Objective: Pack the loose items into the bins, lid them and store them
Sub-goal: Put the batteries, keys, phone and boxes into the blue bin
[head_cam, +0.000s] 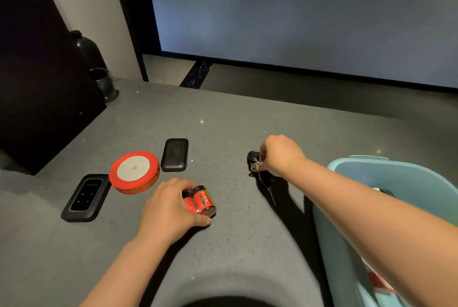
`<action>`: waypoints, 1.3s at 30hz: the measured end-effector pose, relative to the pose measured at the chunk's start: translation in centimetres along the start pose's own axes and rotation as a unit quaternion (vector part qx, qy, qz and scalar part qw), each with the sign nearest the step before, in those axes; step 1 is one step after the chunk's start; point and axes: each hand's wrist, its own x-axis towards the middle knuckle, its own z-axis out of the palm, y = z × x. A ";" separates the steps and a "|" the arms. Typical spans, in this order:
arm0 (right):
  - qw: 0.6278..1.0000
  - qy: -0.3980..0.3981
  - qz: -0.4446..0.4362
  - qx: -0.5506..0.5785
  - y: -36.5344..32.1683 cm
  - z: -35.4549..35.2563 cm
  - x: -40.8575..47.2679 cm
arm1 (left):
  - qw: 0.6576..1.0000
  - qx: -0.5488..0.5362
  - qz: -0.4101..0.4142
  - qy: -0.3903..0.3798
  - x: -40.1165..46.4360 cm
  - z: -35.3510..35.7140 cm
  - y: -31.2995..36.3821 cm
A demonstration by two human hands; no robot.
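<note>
My left hand (171, 207) grips a pair of red batteries (202, 201) low on the grey table (223, 113). My right hand (280, 155) is closed on a black key fob with keys (255, 161) that hang down to the table. A red ribbon roll (134, 171) lies left of the batteries. Behind the roll sits a black case (175, 155). A black remote-like panel (86, 197) lies at the far left. The light blue bin (396, 182) stands at the right edge, under my right forearm, with some items partly visible inside.
A dark cabinet (37, 71) rises at the left, with a black vase (85, 46) and a dark cup (104, 83) beside it at the table's back corner. A large screen (297, 9) fills the far wall beyond the table edge.
</note>
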 end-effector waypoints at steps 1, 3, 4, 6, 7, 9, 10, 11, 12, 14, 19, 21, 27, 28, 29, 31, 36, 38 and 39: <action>0.999 0.010 -0.001 0.036 0.2 -0.9 -1.0 | 1.000 -0.005 0.003 0.000 -0.3 -0.2 1.0; 0.994 0.039 -0.005 0.099 1.0 -3.2 -3.2 | 1.000 -0.002 0.019 0.007 -0.8 -1.0 3.4; 0.990 0.057 -0.006 0.128 1.5 -4.5 -4.6 | 0.999 0.005 0.035 0.013 -1.1 -1.5 4.8; 0.978 0.110 -0.011 0.177 2.8 -7.2 -7.5 | 0.997 0.006 0.068 0.030 -1.8 -2.6 7.8; 0.970 0.140 -0.010 0.199 3.6 -8.5 -9.2 | 0.996 -0.003 0.084 0.041 -2.3 -3.2 9.3; 0.953 0.195 -0.010 0.231 5.7 -11.0 -12.7 | 0.991 -0.031 0.116 0.057 -3.4 -4.2 12.2; 0.947 0.218 -0.012 0.237 7.0 -12.1 -14.6 | 0.989 -0.045 0.131 0.061 -4.0 -4.6 13.6; 0.940 0.238 -0.014 0.244 8.3 -13.0 -16.5 | 0.986 -0.058 0.144 0.061 -4.7 -4.8 14.9; 0.932 0.252 -0.015 0.259 9.7 -13.7 -18.3 | 0.984 -0.066 0.155 0.059 -5.3 -4.9 16.1; 0.917 0.263 -0.010 0.301 12.4 -14.4 -21.8 | 0.981 -0.072 0.175 0.044 -6.7 -4.6 18.3; 0.926 0.223 0.021 0.303 17.4 -12.3 -27.7 | 0.975 -0.090 0.203 -0.014 -9.5 -1.7 22.4; 0.924 0.207 0.032 0.320 18.6 -10.6 -29.1 | 0.973 -0.090 0.209 -0.038 -10.2 -0.2 23.4; 0.963 0.134 0.082 0.220 20.4 -5.4 -31.0 | 0.971 -0.031 0.222 -0.083 -12.0 3.6 25.4; 0.971 0.122 0.089 0.186 20.4 -4.7 -30.9 | 0.970 -0.015 0.226 -0.090 -12.2 4.2 25.6; 0.978 0.108 0.093 0.152 20.5 -4.1 -30.8 | 0.968 0.007 0.233 -0.098 -12.5 4.7 25.7; 0.989 0.087 0.088 0.086 20.5 -3.1 -30.5 | 0.958 0.072 0.250 -0.120 -12.8 6.0 26.2; 0.990 0.079 0.042 -0.107 20.3 -1.1 -29.0 | 0.908 0.244 0.271 -0.206 -13.2 9.5 27.4; 0.986 0.071 0.026 -0.147 20.2 -0.6 -28.2 | 0.891 0.280 0.273 -0.231 -13.3 10.7 27.8; 0.985 0.069 0.020 -0.158 20.1 -0.5 -27.8 | 0.884 0.297 0.273 -0.238 -13.3 11.2 28.1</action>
